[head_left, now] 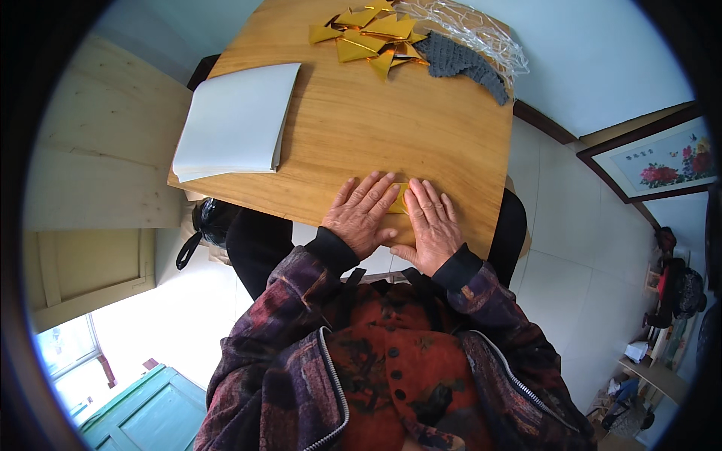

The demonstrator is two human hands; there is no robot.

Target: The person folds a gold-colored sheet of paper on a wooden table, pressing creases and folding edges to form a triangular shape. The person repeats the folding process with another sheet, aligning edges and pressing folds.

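Both my hands lie flat near the table's front edge, on either side of a small gold foil paper piece (399,198). My left hand (361,212) has its fingers stretched out, with the fingertips by the paper's left side. Against its right side rests my right hand (432,227), fingers straight and a little apart. Only the strip of gold between the two hands shows; its full shape is hidden. Neither hand grips anything.
At the table's (361,124) far side lies a heap of folded gold paper pieces (361,45). Beside it are a ragged grey cloth (460,65) and crumpled clear plastic (485,34). A stack of white sheets (239,120) sits at left. A black plastic bag (213,219) is below.
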